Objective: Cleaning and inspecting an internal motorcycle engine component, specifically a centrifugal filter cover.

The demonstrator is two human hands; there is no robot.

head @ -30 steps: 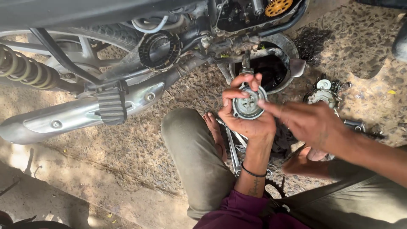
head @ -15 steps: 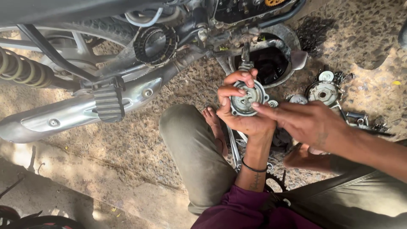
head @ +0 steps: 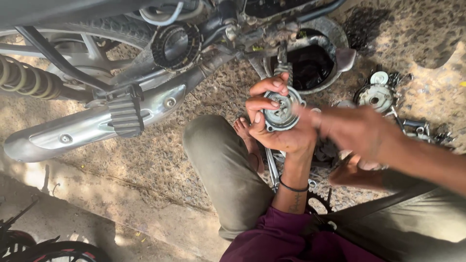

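A round metal oil pan (head: 335,36) sits far on the ground under the motorcycle engine (head: 252,22), holding dark liquid (head: 308,65). Just near it, the left hand (head: 279,128) is closed around a round metal clutch assembly (head: 281,110), fingers curled over its far rim. The right hand (head: 357,131), blurred, hovers just right of it; I cannot tell its grip. Loose metal parts (head: 376,94) crowd the right; open ground lies left below the exhaust pipe (head: 87,126).
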